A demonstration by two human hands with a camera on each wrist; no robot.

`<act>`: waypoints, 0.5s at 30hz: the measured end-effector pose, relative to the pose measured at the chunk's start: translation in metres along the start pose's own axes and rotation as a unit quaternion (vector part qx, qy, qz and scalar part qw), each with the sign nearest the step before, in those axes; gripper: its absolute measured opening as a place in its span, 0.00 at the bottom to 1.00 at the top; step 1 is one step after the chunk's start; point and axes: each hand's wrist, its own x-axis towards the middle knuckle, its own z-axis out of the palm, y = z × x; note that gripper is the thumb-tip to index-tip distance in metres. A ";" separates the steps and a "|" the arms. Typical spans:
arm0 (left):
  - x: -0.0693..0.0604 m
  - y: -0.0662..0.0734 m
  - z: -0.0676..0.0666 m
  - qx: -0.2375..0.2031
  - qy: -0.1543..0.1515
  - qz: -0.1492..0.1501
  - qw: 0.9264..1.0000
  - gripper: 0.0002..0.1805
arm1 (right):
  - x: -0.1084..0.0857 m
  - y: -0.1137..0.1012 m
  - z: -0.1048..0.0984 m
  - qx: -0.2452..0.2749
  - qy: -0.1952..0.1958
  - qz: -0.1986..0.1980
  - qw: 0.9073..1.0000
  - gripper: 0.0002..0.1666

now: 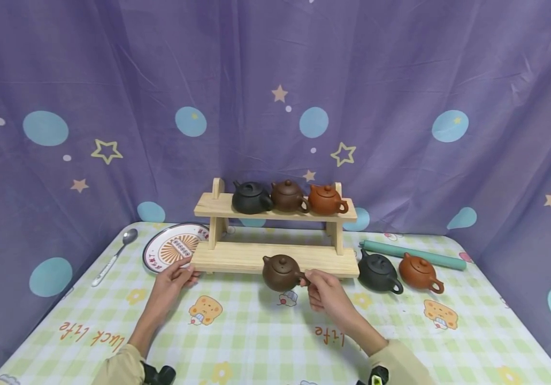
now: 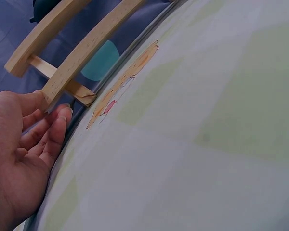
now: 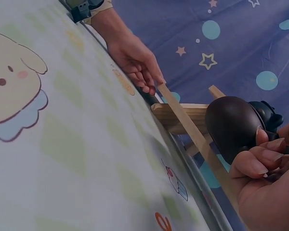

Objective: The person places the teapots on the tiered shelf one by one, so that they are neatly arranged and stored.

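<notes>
A brown teapot point(image 1: 281, 272) is held by its handle in my right hand point(image 1: 334, 302), just in front of the wooden shelf's lower board point(image 1: 275, 256); the right wrist view shows the teapot point(image 3: 233, 126) and my right hand point(image 3: 272, 178) pinching the handle. My left hand point(image 1: 167, 291) grips the left front corner of that lower board; in the left wrist view the thumb of my left hand point(image 2: 19, 149) lies on the board's end point(image 2: 55, 89), with the other fingers curled by it. On the upper board stand a black teapot point(image 1: 250, 199), a brown one point(image 1: 287, 197) and an orange one point(image 1: 326, 200).
Right of the shelf sit a black teapot point(image 1: 379, 272) and an orange teapot point(image 1: 419, 272), with a rolled green cloth point(image 1: 415, 254) behind them. A patterned plate point(image 1: 160, 248) is partly behind the shelf's left end, and a spoon point(image 1: 115, 256) lies farther left.
</notes>
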 end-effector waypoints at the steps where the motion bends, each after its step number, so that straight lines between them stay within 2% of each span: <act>1: 0.000 0.000 0.000 0.001 0.001 -0.001 1.000 0.25 | 0.001 0.000 0.001 0.003 0.000 -0.002 1.000 0.20; 15: 0.000 -0.001 -0.001 0.005 0.000 0.000 1.000 0.25 | 0.010 0.002 0.009 0.029 0.010 -0.007 1.000 0.19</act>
